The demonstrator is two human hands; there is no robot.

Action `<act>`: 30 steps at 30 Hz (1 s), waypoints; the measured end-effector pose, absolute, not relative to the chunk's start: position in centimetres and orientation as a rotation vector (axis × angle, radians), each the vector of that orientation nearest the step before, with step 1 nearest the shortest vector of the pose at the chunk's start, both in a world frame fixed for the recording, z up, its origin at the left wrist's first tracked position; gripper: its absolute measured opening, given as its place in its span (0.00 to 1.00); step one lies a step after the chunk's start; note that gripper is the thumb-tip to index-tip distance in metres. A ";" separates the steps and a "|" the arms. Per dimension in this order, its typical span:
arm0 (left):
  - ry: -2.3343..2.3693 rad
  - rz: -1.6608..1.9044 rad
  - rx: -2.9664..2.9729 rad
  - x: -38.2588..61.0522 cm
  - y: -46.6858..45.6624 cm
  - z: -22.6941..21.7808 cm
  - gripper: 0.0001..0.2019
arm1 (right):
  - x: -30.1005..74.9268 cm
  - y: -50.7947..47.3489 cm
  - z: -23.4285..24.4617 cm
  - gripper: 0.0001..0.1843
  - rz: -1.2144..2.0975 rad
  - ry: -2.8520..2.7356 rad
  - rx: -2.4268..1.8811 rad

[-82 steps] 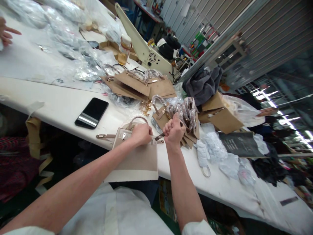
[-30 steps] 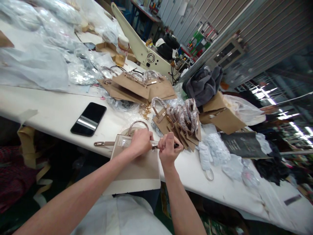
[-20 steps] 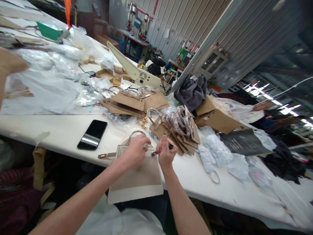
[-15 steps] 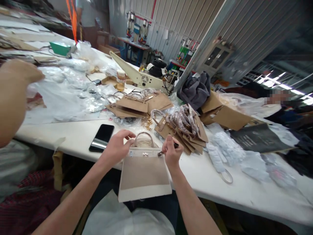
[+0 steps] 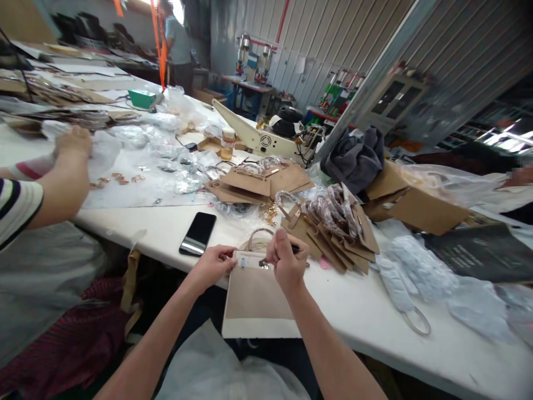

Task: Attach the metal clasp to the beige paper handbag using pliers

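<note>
Left hand pinches top-left corner of beige handbag; right hand clamped round dark-handled tool, tip at metal fitting. Black smartphone nearby.

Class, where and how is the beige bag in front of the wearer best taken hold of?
Probably by its handle, from above: it arches up beyond the top edge of the beige bag, so a grip could wrap around it. Choose the left part, since the right hand hides the other end.

The white table bears a black phone near its front edge; farther back, tan bags (handles wrapped).
</note>
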State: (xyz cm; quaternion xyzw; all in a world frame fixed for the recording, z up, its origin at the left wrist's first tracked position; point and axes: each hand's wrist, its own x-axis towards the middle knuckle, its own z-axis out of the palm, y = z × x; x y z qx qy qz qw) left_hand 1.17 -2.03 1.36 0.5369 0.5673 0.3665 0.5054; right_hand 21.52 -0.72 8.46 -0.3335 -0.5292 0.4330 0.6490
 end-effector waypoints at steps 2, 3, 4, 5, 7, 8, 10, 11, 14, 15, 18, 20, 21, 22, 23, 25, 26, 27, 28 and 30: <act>1.351 0.925 1.316 1.2 -2.1 1.4 0.27 | 19.8 -0.5 7.8 0.34 1.021 -1.177 -0.734; 1.342 0.938 1.324 1.2 -2.1 1.4 0.25 | 19.2 -0.3 7.5 0.34 1.030 -1.161 -0.732; 1.335 0.946 1.329 1.2 -2.1 1.4 0.23 | 18.6 -0.2 7.3 0.34 1.032 -1.152 -0.736; 1.334 0.952 1.330 1.3 -2.2 1.4 0.21 | 18.2 -0.1 7.0 0.34 1.031 -1.150 -0.747; 1.342 0.961 1.321 1.4 -2.2 1.2 0.19 | 17.7 0.1 6.5 0.34 1.022 -1.162 -0.779; 1.347 0.967 1.310 1.5 -2.1 1.1 0.19 | 17.5 0.2 6.3 0.34 1.014 -1.170 -0.793; 1.342 0.969 1.266 1.7 -1.9 0.9 0.18 | 17.4 0.3 5.7 0.34 1.002 -1.183 -0.812; 1.333 0.963 1.239 1.7 -1.8 0.9 0.19 | 17.4 0.3 5.4 0.34 0.998 -1.187 -0.818; 1.323 0.928 1.206 1.6 -1.5 0.8 0.18 | 17.3 0.4 4.7 0.33 0.989 -1.206 -0.812; 1.318 0.919 1.222 1.6 -1.4 0.8 0.18 | 17.2 0.4 4.6 0.33 0.986 -1.212 -0.805; 1.266 0.897 1.239 1.2 -1.1 0.7 0.17 | 17.2 0.3 4.5 0.32 0.992 -1.222 -0.808; 1.249 0.888 1.212 1.1 -1.0 0.5 0.18 | 17.3 0.3 4.5 0.32 1.001 -1.227 -0.824; 1.266 0.883 1.209 1.2 -0.9 0.4 0.18 | 17.4 0.3 4.5 0.32 1.004 -1.232 -0.829; 1.295 0.878 1.221 1.3 -0.8 0.3 0.18 | 17.4 0.3 4.5 0.32 1.003 -1.240 -0.829; 1.329 0.876 1.241 1.4 -0.8 0.3 0.17 | 17.5 0.3 4.5 0.33 1.000 -1.251 -0.827; 1.386 0.880 1.269 1.7 -0.9 0.2 0.15 | 17.7 0.3 4.3 0.33 0.985 -1.277 -0.833; 1.399 0.880 1.270 1.9 -0.9 0.2 0.14 | 17.7 0.2 4.1 0.33 0.975 -1.287 -0.842; 1.410 0.884 1.265 2.1 -1.0 0.2 0.14 | 17.8 0.3 3.9 0.33 0.965 -1.294 -0.848; 1.419 0.883 1.264 2.3 -1.0 0.1 0.14 | 17.8 0.3 3.7 0.33 0.956 -1.296 -0.853; 1.451 0.863 1.294 2.5 -0.9 -0.3 0.12 | 17.8 0.6 3.2 0.33 0.938 -1.296 -0.850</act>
